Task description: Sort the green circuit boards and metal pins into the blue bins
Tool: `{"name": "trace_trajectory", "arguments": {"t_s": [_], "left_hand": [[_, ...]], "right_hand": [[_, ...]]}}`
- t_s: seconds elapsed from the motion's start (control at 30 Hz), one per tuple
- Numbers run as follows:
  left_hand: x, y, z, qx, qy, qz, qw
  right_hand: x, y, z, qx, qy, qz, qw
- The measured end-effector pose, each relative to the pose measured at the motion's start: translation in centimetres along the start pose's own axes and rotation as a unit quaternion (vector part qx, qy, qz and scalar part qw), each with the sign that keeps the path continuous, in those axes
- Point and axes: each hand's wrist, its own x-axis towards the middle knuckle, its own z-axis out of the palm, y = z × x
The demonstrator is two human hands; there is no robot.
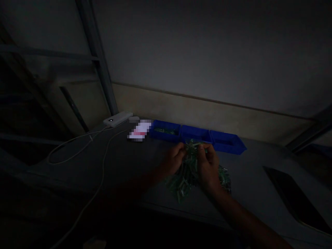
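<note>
The scene is very dark. My left hand [177,157] has its fingers closed on one side of a shiny, crinkled clear plastic bag [191,147]. On the other side of the same plastic, my right hand [209,164] pinches with thumb and fingers. Below and between the hands, many slim green pieces [183,183] show; how far the bag encloses them I cannot tell. More small dark green and metallic-looking pieces [225,176] lie right of my right wrist. Just behind the hands stand three blue bins in a row. Green pieces lie in the left bin [166,138].
The middle bin [196,133] and right bin [229,143] complete the row. A lit phone [140,130] lies left of them, near a white power bank [118,119] with a long cable [103,166]. A dark flat panel [295,197] is at the table's right. A wall rises behind.
</note>
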Motion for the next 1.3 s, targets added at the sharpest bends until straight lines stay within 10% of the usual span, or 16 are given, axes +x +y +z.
{"name": "trace_trajectory", "arguments": {"t_s": [0.2,0.83,1.3], "left_hand": [[-0.7,1.0,0.4,0.074,0.075,0.047,0.993],[0.4,0.3,-0.6,0.138,0.075,0.072,0.985],[0.4,0.9,-1.1,-0.022,0.031,0.059,0.998]], "right_hand": [[0.9,0.9,-0.3,0.028,0.040,0.039,0.998],[0.4,1.7,0.5,0.038,-0.050,0.080,0.995],[1.6,0.9,-0.9,0.038,-0.141,0.115,0.983]]}}
